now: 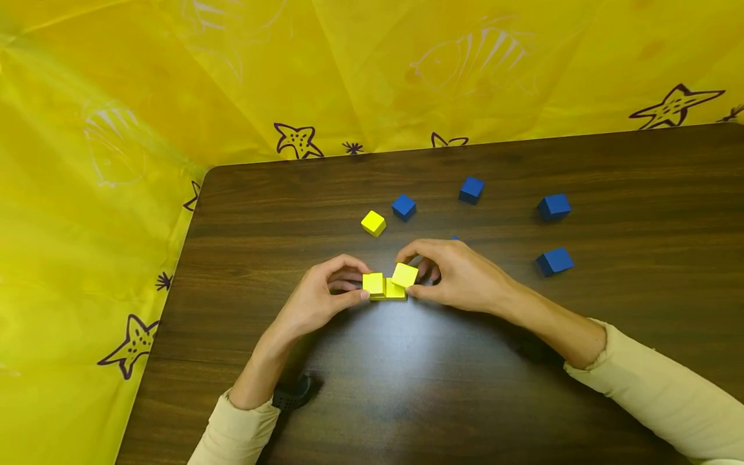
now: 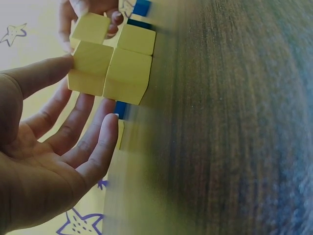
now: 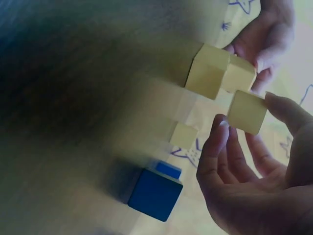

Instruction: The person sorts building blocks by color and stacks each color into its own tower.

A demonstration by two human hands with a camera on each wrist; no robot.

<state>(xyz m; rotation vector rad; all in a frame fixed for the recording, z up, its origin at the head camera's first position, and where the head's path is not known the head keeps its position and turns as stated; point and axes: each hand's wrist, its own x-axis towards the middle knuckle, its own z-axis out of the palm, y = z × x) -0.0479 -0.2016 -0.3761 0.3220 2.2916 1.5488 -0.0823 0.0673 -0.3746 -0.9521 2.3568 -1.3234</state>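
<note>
My left hand (image 1: 310,297) pinches a yellow cube (image 1: 373,284) between thumb and fingers. That cube sits on top of the left of two yellow cubes standing side by side on the table; the right lower cube (image 1: 395,289) shows in the head view. Over this right one, my right hand (image 1: 465,274) grips another yellow cube (image 1: 404,275) by its sides, turned a little askew. The right wrist view shows this gripped cube (image 3: 248,112) raised, between thumb and fingertips. Whether it touches the cube below, I cannot tell.
Behind the hands lie a loose yellow cube (image 1: 373,223) and a blue cube (image 1: 403,207). More blue cubes are scattered to the right, one (image 1: 456,239) mostly hidden by my right hand. Yellow sheeting (image 1: 372,77) borders the dark wooden table (image 1: 407,400) at the back and left.
</note>
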